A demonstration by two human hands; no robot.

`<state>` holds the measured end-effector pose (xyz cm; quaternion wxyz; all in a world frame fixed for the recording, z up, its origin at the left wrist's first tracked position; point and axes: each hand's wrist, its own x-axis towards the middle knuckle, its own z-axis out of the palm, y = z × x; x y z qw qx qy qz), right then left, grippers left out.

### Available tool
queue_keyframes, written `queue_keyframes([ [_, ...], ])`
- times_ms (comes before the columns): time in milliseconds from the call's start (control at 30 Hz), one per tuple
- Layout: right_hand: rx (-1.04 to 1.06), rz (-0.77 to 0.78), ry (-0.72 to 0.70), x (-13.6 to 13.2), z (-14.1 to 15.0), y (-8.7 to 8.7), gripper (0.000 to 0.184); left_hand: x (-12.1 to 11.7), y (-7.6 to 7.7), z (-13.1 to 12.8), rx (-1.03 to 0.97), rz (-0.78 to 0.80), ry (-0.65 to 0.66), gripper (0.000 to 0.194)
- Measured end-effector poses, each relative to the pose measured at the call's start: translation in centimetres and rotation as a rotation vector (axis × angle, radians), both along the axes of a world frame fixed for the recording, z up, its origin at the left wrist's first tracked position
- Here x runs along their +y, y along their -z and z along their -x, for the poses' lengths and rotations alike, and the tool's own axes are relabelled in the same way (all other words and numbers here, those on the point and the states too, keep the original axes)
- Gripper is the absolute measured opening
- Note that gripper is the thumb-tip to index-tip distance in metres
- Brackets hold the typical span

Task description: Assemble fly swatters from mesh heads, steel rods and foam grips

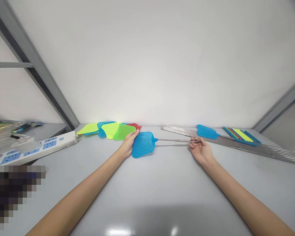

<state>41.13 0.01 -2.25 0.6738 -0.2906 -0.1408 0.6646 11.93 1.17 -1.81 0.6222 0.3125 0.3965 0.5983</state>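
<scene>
Pixelated blur (12,196) hides the lower-left corner. On the pale, glossy desk (162,200), the left hand (129,143) closes its fingers on the plastic mesh of a blue fly swatter (143,145); the right hand (201,151) curls round its steel handle (174,140). Beyond lie a white power strip (39,148), overlapping coloured swatters (110,130), and steel rods (260,150) beneath another blue swatter (206,131).

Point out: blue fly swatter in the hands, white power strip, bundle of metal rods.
Blue fly swatter (143,145), head view, on the plastic mesh head.
White power strip (66,140), head view, on the white casing.
Metal rods (260,149), head view, on the shafts, mid-bundle.
</scene>
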Motion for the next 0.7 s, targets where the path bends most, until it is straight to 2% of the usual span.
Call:
queue_keyframes([
  [700, -0.116, -0.021, 0.084, 0.16, 0.14, 0.41, 0.028, -0.21, -0.32, -0.08, 0.104, -0.015, 0.003, 0.029],
])
